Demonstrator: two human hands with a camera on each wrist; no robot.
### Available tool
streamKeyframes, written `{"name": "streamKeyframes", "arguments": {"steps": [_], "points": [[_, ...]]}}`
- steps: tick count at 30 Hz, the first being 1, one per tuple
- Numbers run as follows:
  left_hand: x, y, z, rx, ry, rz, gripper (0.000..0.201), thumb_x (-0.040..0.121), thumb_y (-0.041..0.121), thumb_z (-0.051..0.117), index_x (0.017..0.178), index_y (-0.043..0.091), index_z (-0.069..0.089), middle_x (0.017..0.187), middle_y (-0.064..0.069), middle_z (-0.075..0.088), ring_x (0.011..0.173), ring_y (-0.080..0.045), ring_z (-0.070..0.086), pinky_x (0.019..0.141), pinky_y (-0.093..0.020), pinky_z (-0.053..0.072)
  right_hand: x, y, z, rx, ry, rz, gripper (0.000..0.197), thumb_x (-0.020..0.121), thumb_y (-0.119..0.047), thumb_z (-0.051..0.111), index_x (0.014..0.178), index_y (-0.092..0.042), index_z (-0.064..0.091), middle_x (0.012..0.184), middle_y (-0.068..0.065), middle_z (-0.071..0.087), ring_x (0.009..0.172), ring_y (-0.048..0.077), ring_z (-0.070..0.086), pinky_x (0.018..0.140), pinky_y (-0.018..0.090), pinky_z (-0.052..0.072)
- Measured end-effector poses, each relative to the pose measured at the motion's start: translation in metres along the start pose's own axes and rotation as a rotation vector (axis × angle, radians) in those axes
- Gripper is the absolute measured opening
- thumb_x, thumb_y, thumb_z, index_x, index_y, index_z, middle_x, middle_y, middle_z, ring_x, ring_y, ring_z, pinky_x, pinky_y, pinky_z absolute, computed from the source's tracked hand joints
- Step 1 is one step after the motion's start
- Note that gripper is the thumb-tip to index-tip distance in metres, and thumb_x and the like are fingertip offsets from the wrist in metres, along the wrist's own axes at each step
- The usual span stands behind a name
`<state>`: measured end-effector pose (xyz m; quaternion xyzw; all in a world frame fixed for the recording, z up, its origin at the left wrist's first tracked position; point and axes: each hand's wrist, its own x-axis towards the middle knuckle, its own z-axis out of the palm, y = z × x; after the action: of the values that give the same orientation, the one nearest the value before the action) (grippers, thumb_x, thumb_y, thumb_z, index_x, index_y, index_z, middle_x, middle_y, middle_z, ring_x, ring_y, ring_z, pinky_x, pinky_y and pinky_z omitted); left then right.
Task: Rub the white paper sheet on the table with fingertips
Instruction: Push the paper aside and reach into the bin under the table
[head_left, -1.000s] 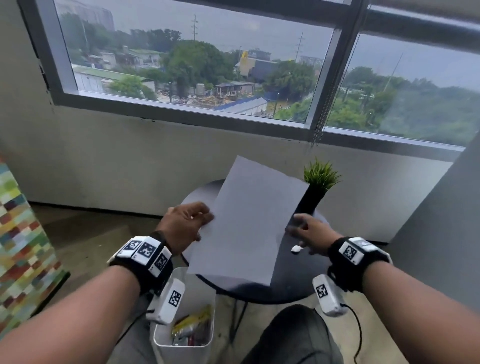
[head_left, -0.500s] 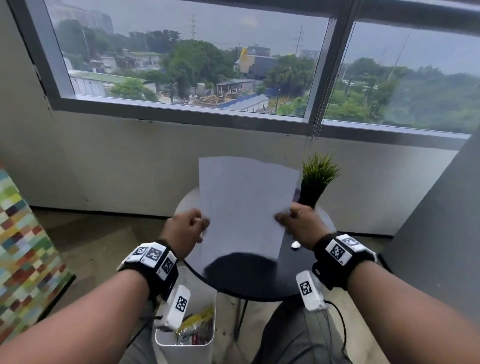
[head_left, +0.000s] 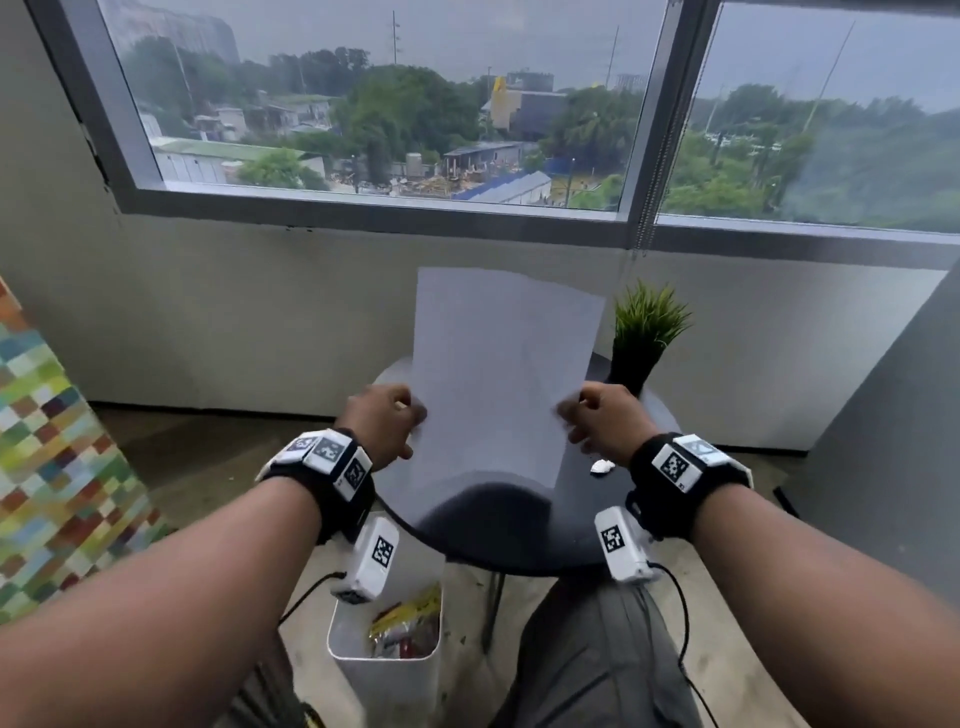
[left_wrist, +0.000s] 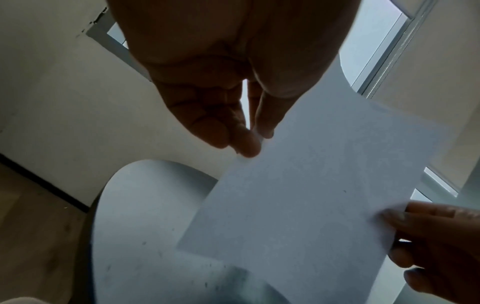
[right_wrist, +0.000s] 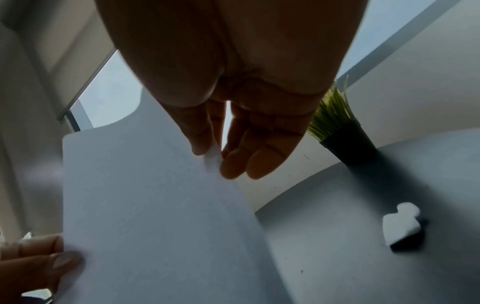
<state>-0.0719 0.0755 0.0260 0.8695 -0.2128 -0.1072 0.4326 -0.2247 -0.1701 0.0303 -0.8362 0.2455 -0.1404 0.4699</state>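
Observation:
A white paper sheet (head_left: 498, 374) hangs lifted above the round dark table (head_left: 524, 525), tilted up toward the window. My left hand (head_left: 410, 415) pinches its left edge, thumb against fingers, which the left wrist view shows as the left hand (left_wrist: 255, 142) on the sheet (left_wrist: 311, 195). My right hand (head_left: 571, 415) pinches the opposite edge; in the right wrist view the right hand (right_wrist: 217, 156) holds the sheet (right_wrist: 155, 205) between thumb and fingers. The sheet's lower edge hangs free over the tabletop.
A small potted grass plant (head_left: 644, 332) stands at the table's far right. A small white object (head_left: 601, 466) lies on the table under my right wrist. A white bin (head_left: 384, 660) with wrappers sits on the floor below. A colourful patterned panel (head_left: 57, 467) is at left.
The sheet has been raised off the table and swung upright. My right hand moved in from the table and took hold of the right edge; both hands rose slightly.

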Motion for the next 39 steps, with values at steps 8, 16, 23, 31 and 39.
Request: {"name": "streamKeyframes", "arguments": {"steps": [8,16,23,31,39], "points": [[0.064,0.016,-0.012,0.062,0.087,0.047,0.018,0.088,0.009,0.062,0.084,0.019,0.048,0.075,-0.007,0.066,0.048,-0.024,0.068,0.044,-0.021,0.045,0.053,-0.007,0.003,0.134,0.011,0.056,0.018,0.094,-0.002,0.052,0.078,-0.009,0.052,0.069,0.016,0.059,0.049,0.019,0.065,0.054,0.031,0.051],[0.168,0.002,0.013,0.601,-0.168,0.2,0.035,0.092,0.009,0.044,0.106,0.032,0.067,0.113,0.0,0.067,0.104,-0.025,0.061,0.085,-0.029,0.048,0.127,0.015,0.028,0.199,-0.116,0.207,0.007,0.095,-0.01,0.056,0.101,-0.012,0.053,0.088,0.015,0.063,0.063,0.024,0.066,0.06,0.034,0.052],[0.276,-0.009,0.055,0.939,-0.395,0.232,0.032,0.094,0.016,0.048,0.118,0.027,0.066,0.128,-0.001,0.058,0.116,-0.028,0.056,0.092,-0.033,0.049,0.172,0.044,0.038,-0.268,-0.347,0.214,0.015,0.089,-0.026,0.065,0.103,-0.023,0.058,0.089,0.0,0.07,0.072,0.016,0.068,0.062,0.025,0.051],[0.304,-0.015,0.088,0.955,-0.504,0.226,0.052,0.084,0.063,0.058,0.124,0.03,0.055,0.133,-0.002,0.035,0.115,-0.03,0.055,0.093,-0.043,0.051,0.094,0.057,-0.027,-0.997,-0.838,0.069,0.039,0.074,-0.05,0.056,0.107,-0.038,0.039,0.102,-0.015,0.03,0.086,0.012,0.05,0.076,0.032,0.046],[0.274,-0.01,0.104,0.965,-0.601,0.329,0.085,0.079,0.08,0.05,0.148,0.035,0.031,0.159,-0.003,0.017,0.143,-0.026,0.024,0.111,-0.048,0.035,0.133,0.084,-0.032,-0.75,-0.64,-0.12,0.005,0.084,-0.034,0.048,0.086,-0.032,0.045,0.088,-0.014,0.04,0.072,0.008,0.047,0.068,0.024,0.041]]}}
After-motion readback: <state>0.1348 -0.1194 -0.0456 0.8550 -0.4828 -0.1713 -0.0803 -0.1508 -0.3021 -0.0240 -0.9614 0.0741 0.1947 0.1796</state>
